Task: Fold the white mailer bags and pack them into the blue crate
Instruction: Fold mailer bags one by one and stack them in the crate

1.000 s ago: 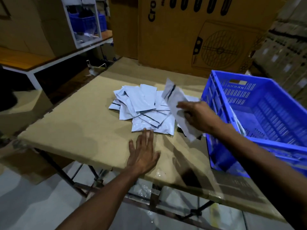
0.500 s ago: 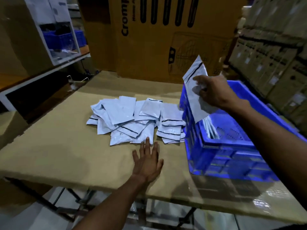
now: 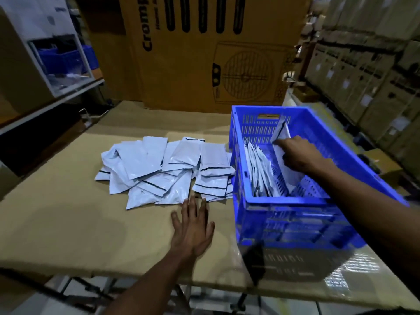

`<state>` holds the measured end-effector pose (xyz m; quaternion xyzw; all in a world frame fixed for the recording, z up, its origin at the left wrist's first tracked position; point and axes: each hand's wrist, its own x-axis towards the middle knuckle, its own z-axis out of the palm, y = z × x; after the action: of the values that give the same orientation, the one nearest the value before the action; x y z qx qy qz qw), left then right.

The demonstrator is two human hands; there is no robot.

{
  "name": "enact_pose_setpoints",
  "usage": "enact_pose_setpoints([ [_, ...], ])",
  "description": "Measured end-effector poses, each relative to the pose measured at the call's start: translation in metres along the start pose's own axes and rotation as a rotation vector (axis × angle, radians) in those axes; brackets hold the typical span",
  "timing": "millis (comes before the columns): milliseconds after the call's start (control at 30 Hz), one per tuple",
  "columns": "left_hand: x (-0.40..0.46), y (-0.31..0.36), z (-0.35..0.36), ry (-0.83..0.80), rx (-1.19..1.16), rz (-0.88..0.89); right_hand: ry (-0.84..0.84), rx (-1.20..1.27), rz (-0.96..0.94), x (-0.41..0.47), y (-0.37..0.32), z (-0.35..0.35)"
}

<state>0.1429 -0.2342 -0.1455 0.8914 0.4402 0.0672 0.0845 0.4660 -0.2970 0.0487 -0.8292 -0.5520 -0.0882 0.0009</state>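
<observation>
Cardboard box (image 3: 211,51), very large and printed with a fan drawing, stands upright behind the table, well beyond both sets of fingers. Stacked cartons (image 3: 368,71) line the room to the right; a white shelf unit (image 3: 59,62) holding blue bins stands far left. The table (image 3: 68,223) is covered with brown cardboard sheeting.

A blue crate (image 3: 284,221) sits at the table's right side. The person's right hand (image 3: 300,155) reaches down inside it, fingers closed on a white mailer bag (image 3: 283,142) held upright. Just left of those fingers, more bags (image 3: 259,169) stand on edge against the crate's left wall.

A loose pile of white mailer bags (image 3: 163,169) lies just beyond the left hand (image 3: 193,228), which rests flat, fingers spread and holding nothing, fingertips (image 3: 193,202) at the pile's near edge.
</observation>
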Motion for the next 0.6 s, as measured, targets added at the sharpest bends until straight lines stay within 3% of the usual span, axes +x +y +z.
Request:
enact_pose_setpoints([
  [167, -0.002, 0.000, 0.000, 0.018, 0.005, -0.008, -0.260, -0.005, -0.059, 0.002, -0.005, 0.034],
  [367, -0.005, -0.001, 0.000, 0.032, 0.030, -0.016, -0.303, 0.044, -0.169, 0.008, -0.015, 0.043],
  [600, -0.007, -0.002, 0.003, 0.059, 0.025, -0.016, -0.038, 0.159, -0.247, 0.005, -0.023, 0.031],
])
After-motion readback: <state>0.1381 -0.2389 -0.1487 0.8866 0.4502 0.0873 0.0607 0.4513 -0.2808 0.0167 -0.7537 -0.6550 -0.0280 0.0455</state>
